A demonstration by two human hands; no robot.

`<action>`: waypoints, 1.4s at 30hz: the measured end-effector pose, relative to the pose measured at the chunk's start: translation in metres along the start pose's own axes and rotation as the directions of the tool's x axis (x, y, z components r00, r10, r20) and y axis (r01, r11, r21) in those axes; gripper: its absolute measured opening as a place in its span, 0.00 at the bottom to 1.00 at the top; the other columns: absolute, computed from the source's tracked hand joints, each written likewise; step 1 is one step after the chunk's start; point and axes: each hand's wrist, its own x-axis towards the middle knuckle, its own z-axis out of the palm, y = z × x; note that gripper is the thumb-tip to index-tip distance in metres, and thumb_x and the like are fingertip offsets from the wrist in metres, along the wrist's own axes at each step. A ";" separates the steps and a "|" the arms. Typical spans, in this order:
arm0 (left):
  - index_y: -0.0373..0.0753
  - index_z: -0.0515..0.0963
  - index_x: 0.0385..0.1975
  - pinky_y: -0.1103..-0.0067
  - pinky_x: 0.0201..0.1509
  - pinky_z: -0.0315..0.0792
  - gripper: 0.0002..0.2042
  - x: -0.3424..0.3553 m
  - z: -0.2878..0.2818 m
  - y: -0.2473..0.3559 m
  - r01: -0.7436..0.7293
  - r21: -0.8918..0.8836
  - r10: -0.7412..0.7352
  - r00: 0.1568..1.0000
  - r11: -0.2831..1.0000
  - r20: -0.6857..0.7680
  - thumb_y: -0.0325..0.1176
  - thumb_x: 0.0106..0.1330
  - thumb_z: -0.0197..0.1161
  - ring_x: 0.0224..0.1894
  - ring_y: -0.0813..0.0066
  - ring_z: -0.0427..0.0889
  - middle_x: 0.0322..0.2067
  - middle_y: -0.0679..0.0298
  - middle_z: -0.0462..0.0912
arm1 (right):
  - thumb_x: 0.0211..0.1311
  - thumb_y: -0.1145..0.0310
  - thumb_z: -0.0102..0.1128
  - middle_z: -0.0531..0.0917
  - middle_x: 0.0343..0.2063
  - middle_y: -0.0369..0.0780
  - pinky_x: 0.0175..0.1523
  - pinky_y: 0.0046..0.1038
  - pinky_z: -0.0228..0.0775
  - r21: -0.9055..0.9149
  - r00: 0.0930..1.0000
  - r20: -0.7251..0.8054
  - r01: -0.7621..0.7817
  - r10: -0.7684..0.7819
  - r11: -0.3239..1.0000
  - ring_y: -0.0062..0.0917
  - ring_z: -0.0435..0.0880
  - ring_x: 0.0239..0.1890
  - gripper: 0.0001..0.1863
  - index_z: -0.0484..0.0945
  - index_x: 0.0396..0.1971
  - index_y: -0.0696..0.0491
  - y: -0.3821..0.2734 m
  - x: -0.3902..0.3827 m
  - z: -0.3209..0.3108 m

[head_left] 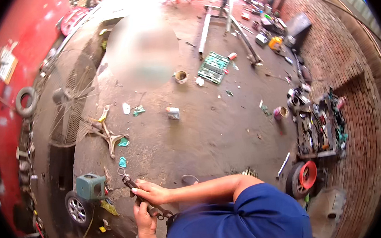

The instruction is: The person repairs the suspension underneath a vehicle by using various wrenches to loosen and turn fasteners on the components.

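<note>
At the lower left of the head view, both my hands are closed round a bundle of dark metal spanners [129,183]. A ring end sticks out at the top; ring and open jaws show at the lower end. My right hand [151,192] grips the upper part, its arm reaching across from the right. Below it, my left hand [144,219] holds the lower part. How many spanners there are, I cannot tell, since my fingers cover the middle. Left of my hands are a green plastic stool [90,187] and a wheel [77,207].
A large fan [67,94] stands left beside a floor pit [60,174]. Ahead lie a metal-legged base [110,136], a bottle [173,113], a can [181,77] and an open green tool case [213,67]. A cluttered tool rack [319,129] lines the brick wall [354,101].
</note>
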 end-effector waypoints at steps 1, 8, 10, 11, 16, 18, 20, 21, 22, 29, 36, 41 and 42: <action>0.37 0.75 0.52 0.83 0.22 0.68 0.17 0.004 -0.004 -0.002 0.027 0.023 -0.028 0.999 0.999 0.020 0.27 0.62 0.55 0.30 0.80 0.77 0.39 0.67 0.79 | 0.79 0.54 0.43 0.72 0.38 0.50 0.53 0.42 0.67 -0.028 1.000 0.006 0.006 -0.006 1.000 0.44 0.74 0.44 0.22 0.77 0.42 0.59 0.002 -0.003 -0.002; 0.35 0.74 0.44 0.74 0.42 0.75 0.12 0.031 -0.014 -0.011 0.121 0.033 -0.125 0.980 0.992 0.153 0.26 0.62 0.49 0.36 0.70 0.79 0.36 0.61 0.78 | 0.77 0.50 0.46 0.74 0.36 0.51 0.52 0.45 0.67 -0.146 0.981 -0.195 -0.003 -0.026 0.989 0.49 0.75 0.42 0.25 0.77 0.36 0.60 0.013 -0.009 -0.014; 0.35 0.75 0.42 0.73 0.40 0.75 0.11 0.032 -0.003 -0.012 0.154 0.076 -0.164 0.974 0.985 0.157 0.26 0.63 0.49 0.34 0.69 0.79 0.35 0.60 0.79 | 0.75 0.49 0.47 0.78 0.36 0.53 0.50 0.48 0.69 -0.176 0.992 -0.085 -0.110 0.096 0.978 0.51 0.78 0.43 0.25 0.78 0.36 0.60 0.014 -0.009 -0.021; 0.35 0.75 0.41 0.73 0.39 0.76 0.10 0.032 0.001 -0.012 0.175 0.101 -0.189 0.971 0.979 0.149 0.27 0.64 0.49 0.33 0.68 0.79 0.33 0.59 0.79 | 0.75 0.49 0.47 0.78 0.36 0.53 0.50 0.48 0.69 -0.172 0.990 -0.107 -0.113 0.096 0.979 0.51 0.78 0.43 0.25 0.78 0.36 0.60 0.014 -0.011 -0.024; 0.31 0.74 0.36 0.70 0.32 0.75 0.12 0.034 0.012 -0.016 0.117 0.184 -0.158 0.962 0.976 0.224 0.32 0.68 0.46 0.28 0.62 0.79 0.28 0.54 0.79 | 0.74 0.51 0.49 0.83 0.36 0.53 0.49 0.47 0.73 -0.227 0.972 -0.230 -0.109 0.056 0.968 0.51 0.83 0.42 0.24 0.78 0.39 0.60 0.016 -0.020 -0.034; 0.31 0.74 0.36 0.69 0.32 0.75 0.12 0.037 0.021 -0.017 0.118 0.157 -0.151 0.965 0.980 0.213 0.32 0.68 0.45 0.28 0.62 0.79 0.28 0.53 0.79 | 0.74 0.52 0.49 0.83 0.36 0.53 0.47 0.46 0.74 -0.113 0.948 -0.293 -0.163 0.124 0.980 0.49 0.84 0.40 0.23 0.77 0.41 0.60 0.004 -0.027 -0.045; 0.31 0.74 0.38 0.70 0.36 0.76 0.12 0.037 0.034 -0.015 0.102 0.103 -0.125 0.961 0.989 0.245 0.31 0.67 0.45 0.31 0.61 0.81 0.32 0.53 0.81 | 0.76 0.57 0.48 0.85 0.35 0.48 0.41 0.41 0.78 0.103 0.901 -0.402 -0.136 0.166 0.985 0.39 0.87 0.34 0.20 0.76 0.44 0.60 -0.002 -0.033 -0.053; 0.31 0.74 0.38 0.70 0.36 0.76 0.12 0.039 0.039 -0.014 0.106 0.112 -0.131 0.959 0.988 0.252 0.31 0.67 0.45 0.31 0.61 0.81 0.32 0.53 0.81 | 0.76 0.57 0.48 0.85 0.35 0.48 0.41 0.41 0.78 0.105 0.896 -0.413 -0.133 0.165 0.986 0.39 0.87 0.34 0.20 0.76 0.44 0.60 -0.002 -0.035 -0.056; 0.30 0.75 0.40 0.69 0.39 0.77 0.12 0.041 0.044 -0.014 0.121 0.081 -0.136 0.967 0.989 0.214 0.30 0.67 0.46 0.35 0.61 0.82 0.36 0.53 0.81 | 0.76 0.58 0.48 0.85 0.34 0.46 0.40 0.38 0.78 0.254 0.865 -0.450 -0.113 0.221 0.961 0.35 0.87 0.33 0.18 0.76 0.45 0.60 -0.002 -0.035 -0.061; 0.31 0.74 0.53 0.73 0.52 0.76 0.15 0.049 0.058 -0.019 -0.047 0.331 -0.067 0.944 0.942 0.324 0.27 0.69 0.50 0.46 0.70 0.82 0.45 0.59 0.81 | 0.76 0.59 0.48 0.74 0.23 0.33 0.30 0.28 0.73 0.474 0.716 -0.615 -0.001 0.331 0.881 0.19 0.78 0.26 0.16 0.77 0.49 0.54 -0.010 -0.051 -0.103; 0.35 0.75 0.53 0.83 0.26 0.63 0.12 0.041 0.062 -0.011 -0.083 0.467 -0.072 0.950 0.880 0.305 0.32 0.77 0.51 0.22 0.84 0.66 0.24 0.71 0.71 | 0.71 0.59 0.54 0.83 0.31 0.44 0.43 0.38 0.74 0.043 0.849 -0.493 -0.192 0.188 0.980 0.30 0.83 0.34 0.17 0.82 0.41 0.58 -0.004 -0.065 -0.124; 0.35 0.76 0.46 0.84 0.21 0.56 0.16 0.040 0.053 -0.014 -0.010 0.200 -0.032 0.978 0.980 0.208 0.43 0.80 0.51 0.19 0.86 0.59 0.19 0.74 0.60 | 0.71 0.56 0.56 0.82 0.31 0.47 0.36 0.39 0.75 0.128 0.958 -0.201 -0.180 0.204 0.975 0.31 0.83 0.30 0.19 0.72 0.43 0.59 -0.048 -0.065 -0.126; 0.35 0.76 0.46 0.84 0.21 0.56 0.16 0.039 0.055 -0.014 -0.008 0.208 -0.036 0.978 0.978 0.206 0.43 0.80 0.51 0.19 0.86 0.59 0.19 0.74 0.60 | 0.71 0.55 0.57 0.81 0.30 0.46 0.30 0.36 0.74 0.296 0.956 -0.227 -0.114 0.186 0.948 0.31 0.83 0.27 0.20 0.67 0.43 0.58 -0.047 -0.062 -0.124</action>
